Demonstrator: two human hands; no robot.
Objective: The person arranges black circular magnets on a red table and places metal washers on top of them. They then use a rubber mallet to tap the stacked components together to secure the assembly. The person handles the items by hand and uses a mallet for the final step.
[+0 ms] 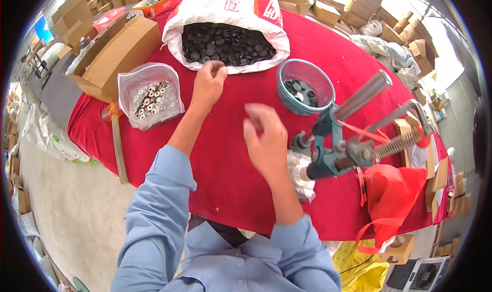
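Reaching toward the far side of the red-covered table (241, 179), the left hand (209, 82) has its fingers bunched together at the near lip of a white sack (225, 7) that lies open and full of black discs (225, 42). Its fingertips close narrowly right at the sack's edge, and whether a disc is pinched between them I cannot tell. The right hand (266, 138) hangs above the middle of the table, blurred, fingers loosely curled and partly spread; nothing can be made out in it.

Just right of the right hand stands a blue hand press (328, 153) with a long metal lever (364, 95) slanting up to the right and a coil spring (397, 144) on its right side. Beyond the press, a blue mesh basket (305, 87) holds a few more black discs. To the left of the left hand, a clear plastic bag (148, 95) of small metal rings sits open, with a cardboard box (120, 51) just beyond it. A red plastic bag (392, 194) hangs at the table's near right edge. Both forearms wear light blue sleeves.
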